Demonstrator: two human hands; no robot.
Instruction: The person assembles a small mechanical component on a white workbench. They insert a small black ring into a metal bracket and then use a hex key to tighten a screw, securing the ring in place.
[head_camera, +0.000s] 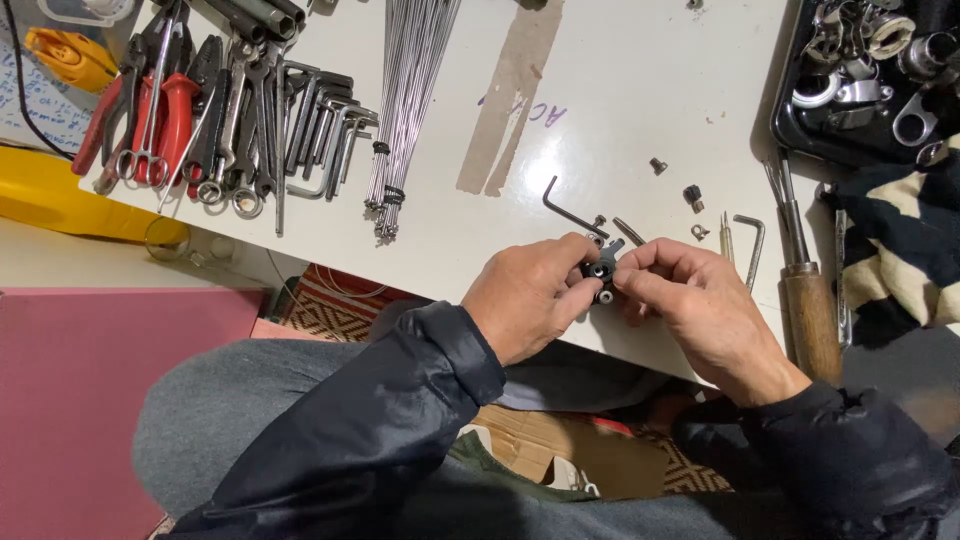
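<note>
On the counter (620, 90), pliers (165, 110) and wrenches (245, 120) lie far left, hex keys (330, 130) right of them, then the spokes (405, 100). A tray (790, 130) of parts sits at the far right, an awl (805, 280) before it. Both hands hold a clamp (602, 268) at the near edge, a hex key (570, 208) just behind it.

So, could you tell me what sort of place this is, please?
Probably a small repair workbench, perhaps for bicycles: pliers and wrenches laid out on the white table, a bundle of thin metal rods, and a black tray of metal parts.
</note>
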